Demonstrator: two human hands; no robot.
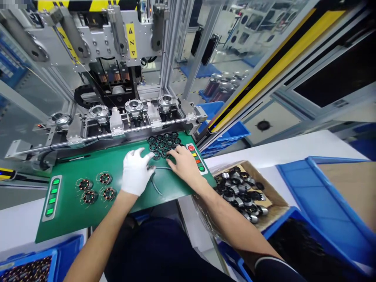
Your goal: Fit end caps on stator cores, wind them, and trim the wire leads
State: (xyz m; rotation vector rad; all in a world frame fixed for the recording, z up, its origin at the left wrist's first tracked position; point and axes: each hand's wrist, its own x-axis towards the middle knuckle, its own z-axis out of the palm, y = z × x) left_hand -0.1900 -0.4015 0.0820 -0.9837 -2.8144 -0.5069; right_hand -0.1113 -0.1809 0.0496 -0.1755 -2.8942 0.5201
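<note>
Where black stator cores [161, 145] cluster just beyond our fingertips, we record: left hand [135, 172], white-gloved, thumb and fingers spread, beside the nearest cores; right hand [184, 162], bare, fingers curved onto the cluster's near side, whether pinching one we cannot tell; grey cord [156, 187], between and below the hands; four copper-wound stators [89, 196], left of the glove. Handling note: we should guide cores lightly by their outer rims, without tilting neighbours.

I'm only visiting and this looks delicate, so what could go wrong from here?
The bare right hand might brush the red button beside it. The gloved left hand could snag the wiry, copper-wound rings nearby. Either hand might scatter the closely grouped dark rings.
</note>
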